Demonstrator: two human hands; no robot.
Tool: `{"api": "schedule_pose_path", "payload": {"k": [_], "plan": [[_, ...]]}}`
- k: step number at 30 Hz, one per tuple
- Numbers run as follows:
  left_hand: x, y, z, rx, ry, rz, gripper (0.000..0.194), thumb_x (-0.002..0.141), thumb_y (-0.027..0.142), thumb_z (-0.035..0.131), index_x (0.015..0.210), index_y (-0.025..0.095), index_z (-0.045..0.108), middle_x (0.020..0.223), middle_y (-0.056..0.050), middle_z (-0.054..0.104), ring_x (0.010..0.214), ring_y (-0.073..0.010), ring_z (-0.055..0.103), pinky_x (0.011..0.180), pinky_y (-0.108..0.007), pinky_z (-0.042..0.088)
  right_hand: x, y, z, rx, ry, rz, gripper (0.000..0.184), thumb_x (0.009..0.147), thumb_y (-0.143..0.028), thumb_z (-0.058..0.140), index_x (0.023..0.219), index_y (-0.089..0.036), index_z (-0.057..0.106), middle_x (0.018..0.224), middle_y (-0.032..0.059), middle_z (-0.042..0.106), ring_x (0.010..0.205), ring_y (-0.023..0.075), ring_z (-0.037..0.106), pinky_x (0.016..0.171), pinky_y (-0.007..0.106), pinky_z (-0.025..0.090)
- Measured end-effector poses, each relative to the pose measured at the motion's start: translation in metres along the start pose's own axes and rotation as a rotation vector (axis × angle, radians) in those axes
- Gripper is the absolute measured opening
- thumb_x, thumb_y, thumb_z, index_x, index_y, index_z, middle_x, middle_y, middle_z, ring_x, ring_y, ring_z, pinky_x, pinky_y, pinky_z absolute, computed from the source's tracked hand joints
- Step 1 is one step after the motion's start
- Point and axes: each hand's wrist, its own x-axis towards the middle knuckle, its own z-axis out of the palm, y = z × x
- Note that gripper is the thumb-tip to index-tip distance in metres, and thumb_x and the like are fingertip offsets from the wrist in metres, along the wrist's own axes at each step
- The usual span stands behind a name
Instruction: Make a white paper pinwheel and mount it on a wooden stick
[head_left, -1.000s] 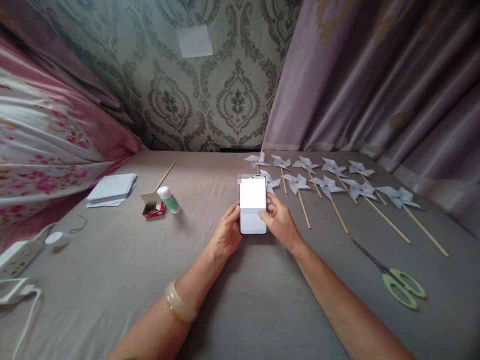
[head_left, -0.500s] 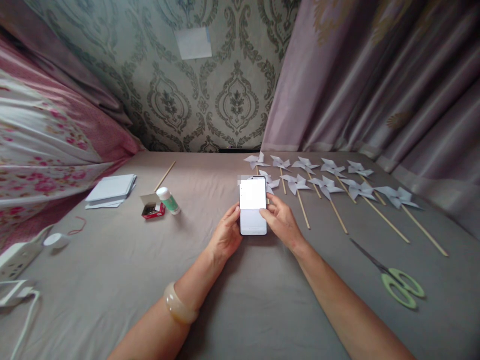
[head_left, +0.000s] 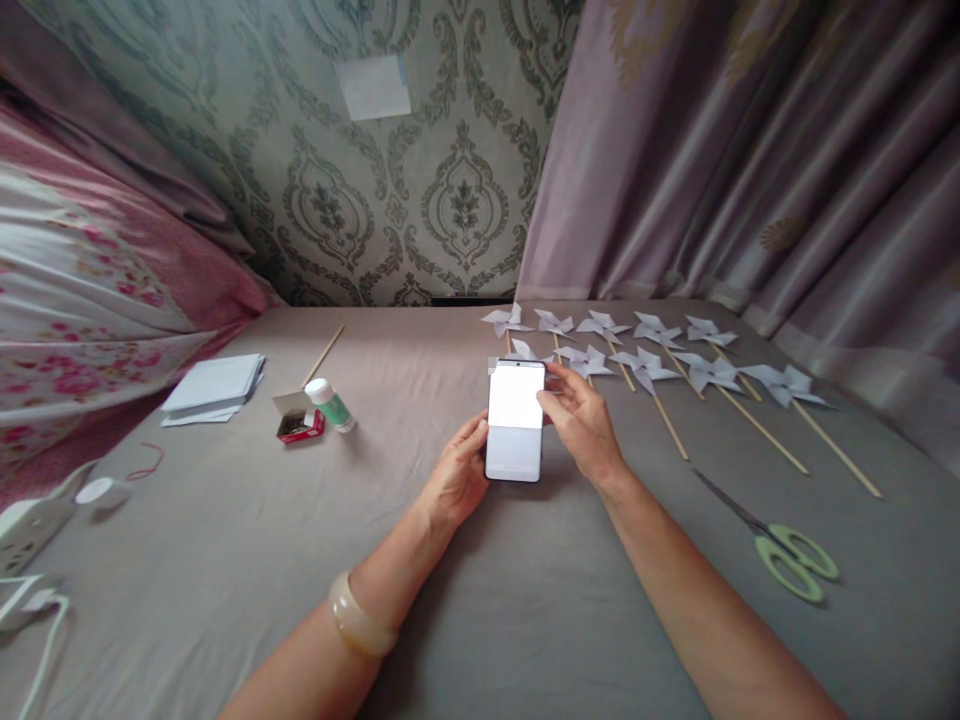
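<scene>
A smartphone (head_left: 514,420) with a bright white screen is held upright over the grey bedsheet (head_left: 225,540), in the middle of the view. My left hand (head_left: 454,475) grips its lower left edge, fingers curled behind it. On the phone's right side my right hand (head_left: 581,420) holds the upper edge, thumb over the screen. Just beyond my right hand lie several white paper pinwheels (head_left: 645,365) on wooden sticks, spread in rows to the right.
Green-handled scissors (head_left: 787,555) lie at the right. A glue stick (head_left: 330,403), a small red box (head_left: 298,420), a lone stick (head_left: 324,354) and a stack of white paper (head_left: 214,385) sit left. A power strip (head_left: 26,525) with cables is at far left. Curtains hang behind.
The phone has shifted slightly to the right and nearer. My right hand has moved up along its right edge. The view has tilted a little.
</scene>
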Motion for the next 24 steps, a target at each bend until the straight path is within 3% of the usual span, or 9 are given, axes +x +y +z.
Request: {"api": "schedule_pose_path", "payload": {"k": [10,24], "plan": [[0.0,-0.0023,0.0019,0.016,0.067,-0.014,0.033,0.073,0.03,0.078,0.102,0.016,0.071,0.089,-0.005,0.073,0.077,-0.0161,0.063,0.07,-0.026,0.046,0.0017,0.0013,-0.0015,-0.012,0.038,-0.006,0.044,0.07,-0.03,0.062,0.112,-0.019,0.064,0.095,0.0065,0.069,0.078,0.0199,0.066,0.065,0.032,0.054],[-0.0027,-0.0016,0.0047,0.03,0.063,-0.041,0.038,0.068,0.03,0.081,0.101,0.015,0.07,0.088,-0.006,0.074,0.083,-0.0193,0.065,0.072,-0.027,0.046,0.0015,0.0043,-0.0008,-0.08,0.121,-0.035,0.041,0.069,-0.033,0.064,0.106,-0.017,0.064,0.092,0.0075,0.07,0.07,0.0189,0.066,0.057,0.03,0.052]]}}
